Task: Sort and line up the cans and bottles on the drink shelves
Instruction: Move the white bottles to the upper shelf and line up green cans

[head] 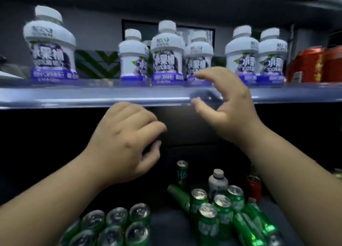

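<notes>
Head view: bluish shelf [74,97], seemingly dim grey wall [96,31] behind.

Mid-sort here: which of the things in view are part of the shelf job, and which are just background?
Job:
- white juice bottles on the upper shelf
- red cans at its right end
- green cans below
- stray white bottle among them
- lone red can beside them

Background:
- green-striped panel
- dark frame behind the bottles

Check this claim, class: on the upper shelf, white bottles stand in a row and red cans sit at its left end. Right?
Not quite. The head view shows the red cans at the right end of the shelf, not the left. The white bottles do stand in a row.
</notes>
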`<state>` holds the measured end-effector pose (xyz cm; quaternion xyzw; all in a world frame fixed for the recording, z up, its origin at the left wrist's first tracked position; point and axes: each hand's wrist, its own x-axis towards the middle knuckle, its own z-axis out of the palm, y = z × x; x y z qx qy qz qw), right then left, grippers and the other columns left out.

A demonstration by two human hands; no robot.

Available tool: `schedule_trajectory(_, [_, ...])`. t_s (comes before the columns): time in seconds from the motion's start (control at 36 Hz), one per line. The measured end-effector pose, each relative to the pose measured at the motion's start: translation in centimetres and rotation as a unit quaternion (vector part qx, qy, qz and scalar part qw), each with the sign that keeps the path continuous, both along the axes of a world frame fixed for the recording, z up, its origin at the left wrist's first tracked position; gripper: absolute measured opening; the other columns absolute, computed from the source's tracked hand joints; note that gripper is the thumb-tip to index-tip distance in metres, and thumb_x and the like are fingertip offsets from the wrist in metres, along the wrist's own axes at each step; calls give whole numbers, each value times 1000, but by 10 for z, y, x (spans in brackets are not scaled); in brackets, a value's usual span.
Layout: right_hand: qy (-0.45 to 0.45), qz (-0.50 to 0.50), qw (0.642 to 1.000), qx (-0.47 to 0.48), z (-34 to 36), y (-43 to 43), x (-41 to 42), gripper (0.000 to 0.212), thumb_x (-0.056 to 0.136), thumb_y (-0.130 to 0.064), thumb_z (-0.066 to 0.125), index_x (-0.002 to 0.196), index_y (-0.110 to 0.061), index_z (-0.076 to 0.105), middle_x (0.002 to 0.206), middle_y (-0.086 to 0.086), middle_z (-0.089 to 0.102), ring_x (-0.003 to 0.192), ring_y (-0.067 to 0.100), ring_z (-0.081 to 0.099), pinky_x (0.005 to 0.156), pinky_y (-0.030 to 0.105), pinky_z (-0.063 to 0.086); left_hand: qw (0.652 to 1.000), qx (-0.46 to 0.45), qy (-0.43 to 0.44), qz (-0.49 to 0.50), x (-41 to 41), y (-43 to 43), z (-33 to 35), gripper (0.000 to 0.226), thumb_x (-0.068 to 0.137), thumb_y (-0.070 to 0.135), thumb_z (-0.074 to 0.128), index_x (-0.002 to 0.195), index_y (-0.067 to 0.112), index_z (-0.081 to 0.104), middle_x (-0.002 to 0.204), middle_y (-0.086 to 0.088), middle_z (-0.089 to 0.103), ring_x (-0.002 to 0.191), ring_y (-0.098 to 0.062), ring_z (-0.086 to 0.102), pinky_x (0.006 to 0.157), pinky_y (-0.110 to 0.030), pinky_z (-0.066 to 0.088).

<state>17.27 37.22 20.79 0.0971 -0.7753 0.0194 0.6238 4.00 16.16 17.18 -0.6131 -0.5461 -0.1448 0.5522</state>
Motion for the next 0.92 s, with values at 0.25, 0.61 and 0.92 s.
schedule_trajectory(0.25, [-191, -28, 971, -142, -152, 74, 63, 46, 80, -36, 72, 121, -16, 68, 121, -6, 61, 120, 18, 55, 106, 20, 36, 947, -201, -218, 127, 32, 74, -130, 36, 82, 42, 51, 104, 21, 70, 92, 2, 67, 82, -27, 64, 69, -41, 52])
schedule_trajectory(0.61, [-502, -149, 804, -283, -296, 141, 115, 76, 79, -63, 72, 145, -33, 49, 149, -8, 40, 141, 17, 28, 117, 35, 26, 818, -179, -499, 224, 78, 153, -250, 61, 79, 40, 72, 132, 30, 45, 120, 2, 44, 106, -26, 55, 80, -38, 51])
schedule_trajectory(0.92, [-475, -106, 795, -361, -328, 180, 141, 69, 79, -68, 66, 136, -33, 55, 160, -9, 26, 149, 14, 13, 120, 39, 24, 903, -105, -377, 178, 128, 189, -272, 42, 68, 27, 77, 108, 18, 67, 113, -6, 55, 98, -32, 51, 79, -44, 49])
